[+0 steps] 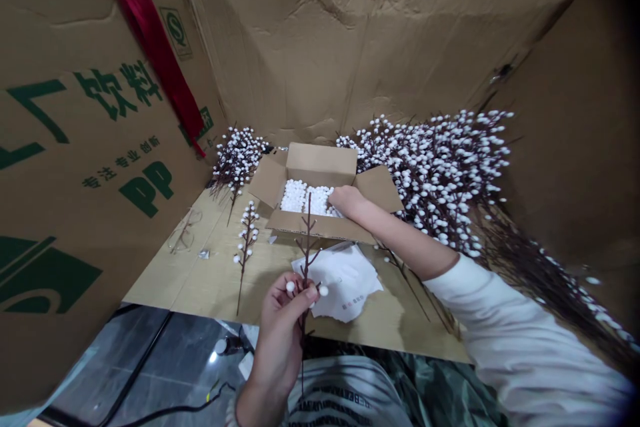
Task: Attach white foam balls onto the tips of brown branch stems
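My left hand (pixel 286 320) pinches a brown artificial berry branch (pixel 307 247) by its stem, near the front edge of the table. The branch stands upright; a few white berries (pixel 324 291) sit on its lower twigs, while the upper twigs are bare. My right hand (pixel 347 201) reaches into an open cardboard box (pixel 320 223) at the middle of the table. Loose white berries (pixel 294 196) fill the box in a heap. The fingertips of this hand are down among them, so whatever they grip is hidden.
Bunches of white-berried branches lie at right (pixel 435 167) and back left (pixel 237 153). One berried branch (pixel 245 243) rests left of the box. Torn white paper (pixel 347 283) lies before it. Cardboard walls (pixel 300 47) enclose the table; a red ribbon (pixel 155 47) hangs left.
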Available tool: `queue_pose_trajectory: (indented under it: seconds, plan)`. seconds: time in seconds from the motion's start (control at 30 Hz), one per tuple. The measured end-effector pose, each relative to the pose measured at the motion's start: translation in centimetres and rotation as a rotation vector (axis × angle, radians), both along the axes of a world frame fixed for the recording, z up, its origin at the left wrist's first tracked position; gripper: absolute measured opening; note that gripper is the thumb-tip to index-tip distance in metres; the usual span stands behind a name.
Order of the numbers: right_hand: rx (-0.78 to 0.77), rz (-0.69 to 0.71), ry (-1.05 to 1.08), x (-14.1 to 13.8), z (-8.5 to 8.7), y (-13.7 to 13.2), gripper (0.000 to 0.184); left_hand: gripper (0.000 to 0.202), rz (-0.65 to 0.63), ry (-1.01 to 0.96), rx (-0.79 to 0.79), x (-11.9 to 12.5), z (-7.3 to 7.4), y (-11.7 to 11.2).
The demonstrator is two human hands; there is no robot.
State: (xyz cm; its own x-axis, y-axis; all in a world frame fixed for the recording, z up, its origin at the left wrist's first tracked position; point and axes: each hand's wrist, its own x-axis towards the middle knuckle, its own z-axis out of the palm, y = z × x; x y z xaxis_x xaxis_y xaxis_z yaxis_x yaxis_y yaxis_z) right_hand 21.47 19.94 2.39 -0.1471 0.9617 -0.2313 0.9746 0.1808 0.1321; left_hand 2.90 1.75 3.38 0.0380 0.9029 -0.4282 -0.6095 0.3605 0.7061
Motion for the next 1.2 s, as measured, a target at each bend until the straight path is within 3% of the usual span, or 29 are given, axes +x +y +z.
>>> queue_pose_trajectory:
  seconds: [0.17, 0.3, 0.43, 0.47, 0.53, 0.6, 0.67, 0.77, 0.9, 1.2]
  plan:
    - [0.121, -0.022, 0.124, 0.3, 0.6, -0.4, 0.030, 0.036, 0.002, 0.010, 0.000, -0.1, -0.1, 0.1]
    - [0.268, -0.054, 0.292, 1.1, 2.6, -1.3, 0.017, 0.035, -0.007, 0.001, -0.007, 0.0, 0.3, 0.2]
    - [0.455, -0.082, 0.547, 1.2, 4.5, -5.2, 0.019, 0.035, 0.010, -0.011, -0.008, 0.0, 0.6, 0.1]
    - [0.503, -0.084, 0.648, 0.9, 4.7, -6.9, 0.018, 0.034, 0.010, -0.014, -0.004, 0.0, 0.7, 0.1]
    - [0.589, -0.093, 1.314, -0.1, 4.5, -10.4, 0.010, 0.033, 0.008, -0.022, 0.006, 0.1, 0.7, 0.1]
    - [0.386, -0.061, 1.727, -1.4, 3.7, -13.8, 0.007, 0.032, -0.001, -0.031, 0.005, 0.3, 0.7, 0.0]
    - [0.223, -0.134, 1.916, -2.8, 2.7, -16.2, 0.010, 0.032, -0.017, -0.042, 0.003, 0.5, 0.6, 0.0]
    - [0.145, -0.204, 1.989, -4.3, 1.2, -18.0, 0.013, 0.032, -0.030, -0.044, 0.014, 0.7, 0.6, -0.1]
    - [0.147, -0.205, 1.986, -4.7, 0.2, -18.3, 0.008, 0.031, -0.027, -0.037, 0.027, 0.8, 0.5, -0.1]
    - [0.209, -0.139, 1.935, -4.6, 0.6, -18.2, 0.005, 0.029, -0.034, -0.031, 0.050, 0.8, 0.2, 0.0]
